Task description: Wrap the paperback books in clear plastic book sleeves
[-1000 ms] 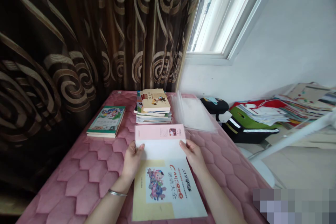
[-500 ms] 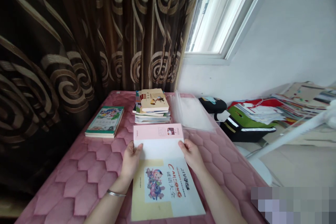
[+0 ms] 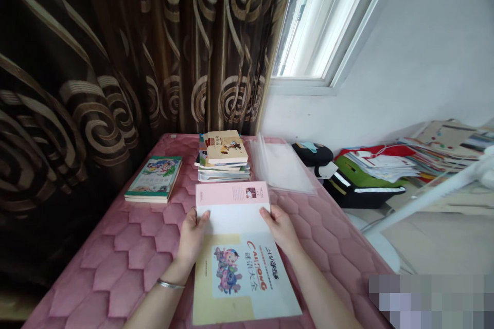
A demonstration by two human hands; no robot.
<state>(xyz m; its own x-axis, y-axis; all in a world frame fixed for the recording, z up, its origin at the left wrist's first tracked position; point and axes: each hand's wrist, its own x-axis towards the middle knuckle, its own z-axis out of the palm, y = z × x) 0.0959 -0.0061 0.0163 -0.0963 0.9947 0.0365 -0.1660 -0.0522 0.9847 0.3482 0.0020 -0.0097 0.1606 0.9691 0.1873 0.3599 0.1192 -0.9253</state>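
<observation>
A picture book point(image 3: 231, 270) with a yellow and pale-blue cover and cartoon figures lies in front of me, its pink-and-white flap point(image 3: 227, 194) stretching away at the top. The cover has a glossy, clear-plastic look. My left hand point(image 3: 194, 231) grips the left edge near the white band, thumb on top. On the opposite edge my right hand point(image 3: 281, 226) pinches at the same height, thumb on top as well. The fingers beneath are mostly hidden. Just beyond the flap stands a stack of books point(image 3: 226, 157), and clear plastic covers point(image 3: 283, 164) lie to its right.
Green-edged books point(image 3: 156, 179) lie to the left on the pink quilted mattress point(image 3: 127, 244). A dark patterned curtain point(image 3: 173, 51) hangs behind. Off the right side are a black-and-green bag point(image 3: 358, 180), piled papers point(image 3: 447, 149) and a white pole point(image 3: 424, 198).
My right thumb has slid slightly left on the flap's edge. The book and my left hand are practically where they were.
</observation>
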